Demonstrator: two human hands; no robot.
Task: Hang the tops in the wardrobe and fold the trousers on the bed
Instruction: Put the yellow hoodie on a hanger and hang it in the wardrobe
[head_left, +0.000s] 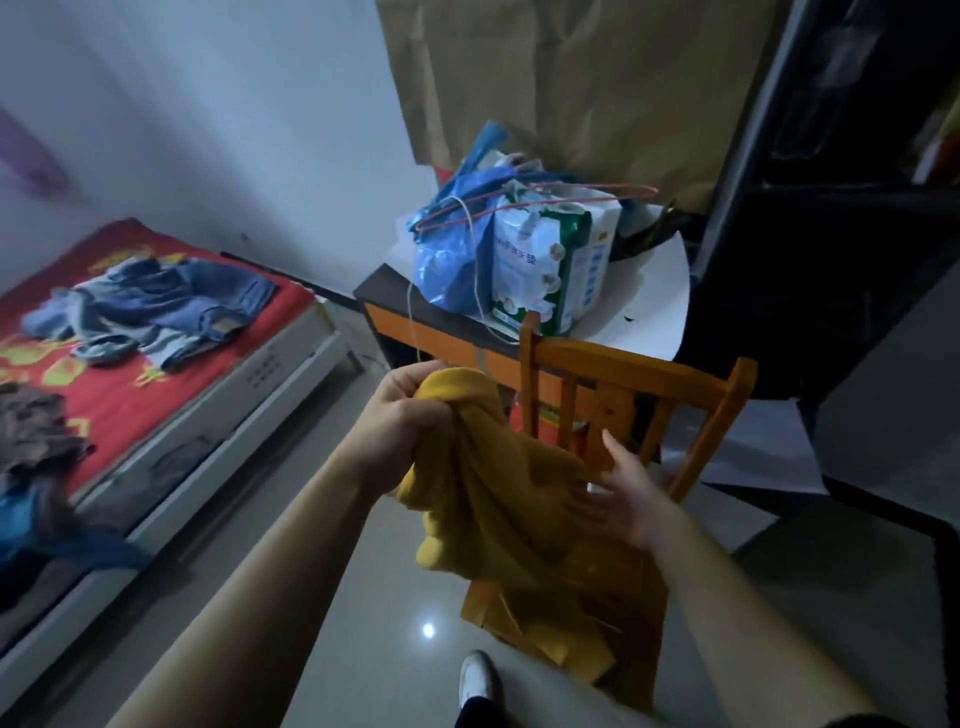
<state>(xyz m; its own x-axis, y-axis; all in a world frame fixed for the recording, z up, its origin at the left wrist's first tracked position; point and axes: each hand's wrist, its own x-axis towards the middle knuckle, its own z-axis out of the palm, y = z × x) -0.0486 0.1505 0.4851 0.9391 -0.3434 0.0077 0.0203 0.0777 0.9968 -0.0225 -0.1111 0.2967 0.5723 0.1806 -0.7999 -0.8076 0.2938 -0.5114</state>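
1. Mustard-yellow knit top (498, 499) hung bunched between my hands, over the seat of the wooden chair (623, 374). It was not on a hanger and not in the wardrobe.
2. My left hand (410, 415) gripped a wad of it at the upper end, fingers curled round the cloth. My right hand (623, 499) was spread, fingers straight, touching the fabric lower down.
3. Jeans (171, 306) lay in a crumpled heap on the bed (119, 384), unfolded. A dark garment (36, 431) sat rumpled at the bed's near left, and I couldn't tell whether it was a top or trousers.
4. A red wire hanger (545, 200) rested on the packages (545, 270) on the surface (395, 291) beyond the chair, unused.
5. The tall dark unit (831, 208) at the right was probably the wardrobe. Its inside was too dark to show anything hanging.
6. I judged the job to be near its start: this top needed a hanger, and all the folding was left.
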